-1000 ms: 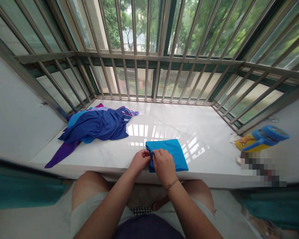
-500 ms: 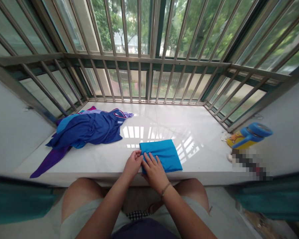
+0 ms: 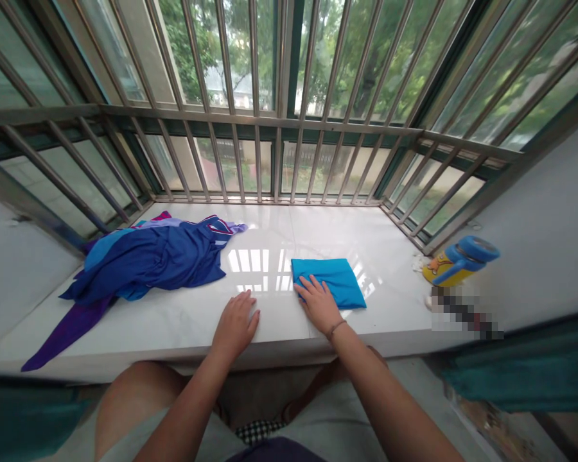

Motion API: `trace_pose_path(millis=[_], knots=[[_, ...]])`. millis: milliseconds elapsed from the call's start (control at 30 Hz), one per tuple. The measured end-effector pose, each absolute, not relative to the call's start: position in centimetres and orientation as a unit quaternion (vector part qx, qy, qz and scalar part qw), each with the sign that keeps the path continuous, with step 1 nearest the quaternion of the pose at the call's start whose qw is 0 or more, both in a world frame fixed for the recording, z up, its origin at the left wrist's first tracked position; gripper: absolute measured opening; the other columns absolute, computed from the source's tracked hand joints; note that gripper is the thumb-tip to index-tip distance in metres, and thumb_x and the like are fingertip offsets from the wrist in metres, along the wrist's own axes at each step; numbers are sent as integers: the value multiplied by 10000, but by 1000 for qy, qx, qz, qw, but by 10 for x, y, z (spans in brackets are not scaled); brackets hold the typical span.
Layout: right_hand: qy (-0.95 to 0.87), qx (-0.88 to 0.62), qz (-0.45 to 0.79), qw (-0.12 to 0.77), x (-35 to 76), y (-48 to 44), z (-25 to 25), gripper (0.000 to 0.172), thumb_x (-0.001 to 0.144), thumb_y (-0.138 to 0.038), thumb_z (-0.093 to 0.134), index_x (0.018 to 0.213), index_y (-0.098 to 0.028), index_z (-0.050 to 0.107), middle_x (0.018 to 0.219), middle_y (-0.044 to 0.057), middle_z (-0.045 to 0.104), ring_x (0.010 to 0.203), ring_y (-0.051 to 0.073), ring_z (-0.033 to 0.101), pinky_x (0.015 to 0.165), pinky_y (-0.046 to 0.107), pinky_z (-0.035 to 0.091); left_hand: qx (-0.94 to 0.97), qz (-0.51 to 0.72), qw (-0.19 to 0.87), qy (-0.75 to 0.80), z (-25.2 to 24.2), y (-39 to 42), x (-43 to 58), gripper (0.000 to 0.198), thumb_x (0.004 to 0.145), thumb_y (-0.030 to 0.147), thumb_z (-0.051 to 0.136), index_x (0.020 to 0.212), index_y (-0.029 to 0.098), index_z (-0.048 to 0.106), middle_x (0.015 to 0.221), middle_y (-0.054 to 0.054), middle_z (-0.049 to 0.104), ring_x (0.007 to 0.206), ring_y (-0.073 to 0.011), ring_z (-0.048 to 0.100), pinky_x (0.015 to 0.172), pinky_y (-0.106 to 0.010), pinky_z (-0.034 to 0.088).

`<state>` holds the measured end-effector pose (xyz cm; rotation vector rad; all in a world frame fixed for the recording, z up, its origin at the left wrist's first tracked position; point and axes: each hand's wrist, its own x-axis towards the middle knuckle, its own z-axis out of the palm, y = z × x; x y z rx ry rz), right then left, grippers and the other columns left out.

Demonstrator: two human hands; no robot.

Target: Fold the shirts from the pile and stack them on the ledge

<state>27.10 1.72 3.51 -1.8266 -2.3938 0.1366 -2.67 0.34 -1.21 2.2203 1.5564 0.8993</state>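
Observation:
A bright blue piece of cloth point(image 3: 344, 282), folded into a flat rectangle, lies on the white sill right of centre. My right hand point(image 3: 319, 305) rests on its near left corner with the fingers spread, pressing on it without gripping. To the left, apart from the cloth, my left hand point(image 3: 236, 326) lies over the sill with its fingers stretched out and nothing in it. Further left is a loose pile of clothes, with a dark blue garment point(image 3: 164, 256) on top and a purple piece point(image 3: 72, 333) trailing toward the front edge.
The glossy white sill point(image 3: 270, 224) ends at metal window bars point(image 3: 274, 160) at the back. On the right, by the wall, stands a blue and yellow bottle point(image 3: 455, 263), with a blurred-out item beside it. Teal curtains point(image 3: 510, 372) hang at both sides.
The folded blue cloth has slid away from the front edge and slightly right, under my right hand. My left hand has let go of its edge and moved left. The view has shifted a little.

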Motion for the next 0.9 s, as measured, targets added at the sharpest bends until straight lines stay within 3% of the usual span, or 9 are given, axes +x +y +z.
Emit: trace_pose_path(millis=[200, 333, 433, 567, 700, 900], knots=[[-705, -705, -10, 74, 375, 55, 48, 466, 1143, -245, 412, 1536, -238, 661, 1694, 202, 483, 1623, 315, 366, 1244, 520, 324, 764, 317, 124, 548, -6, 4, -21, 296, 977, 285, 616, 1237, 211, 737, 1501, -191, 678, 1433, -390, 601, 1285, -597, 369], [-642, -762, -26, 83, 422, 57, 55, 518, 1113, -156, 329, 1462, -134, 711, 1643, 265, 519, 1598, 404, 377, 1199, 599, 345, 773, 312, 87, 546, -5, 4, -21, 273, 980, 251, 595, 1211, 190, 728, 1455, -187, 704, 1394, -372, 629, 1244, -589, 433], [-627, -775, -15, 77, 426, 38, 47, 463, 1072, -139, 406, 1389, -143, 743, 1591, 222, 594, 1537, 406, 459, 1195, 594, 401, 778, 309, 52, 545, -7, 3, -20, 263, 987, 228, 574, 1201, 175, 719, 1437, -173, 716, 1378, -349, 643, 1231, -580, 461], [-637, -767, -13, 79, 410, -4, 17, 488, 1073, -192, 409, 1491, -130, 654, 1626, 195, 568, 1499, 363, 518, 1187, 556, 455, 783, 298, 23, 546, -10, 3, -19, 261, 995, 212, 566, 1207, 170, 711, 1446, -165, 712, 1373, -332, 650, 1229, -561, 477], [-627, -770, -51, 108, 398, -34, -7, 503, 1098, -298, 377, 1505, -171, 642, 1651, 148, 555, 1529, 349, 497, 1215, 563, 432, 784, 289, 21, 550, -10, 3, -18, 273, 990, 197, 565, 1221, 166, 708, 1464, -166, 703, 1388, -330, 643, 1240, -556, 467], [-608, -776, -77, 152, 393, -37, -7, 486, 1052, -298, 408, 1423, -201, 708, 1590, 111, 626, 1482, 308, 551, 1221, 499, 423, 785, 286, 58, 546, -11, 1, -20, 261, 996, 238, 594, 1227, 186, 704, 1525, -167, 658, 1449, -339, 592, 1275, -588, 414]])
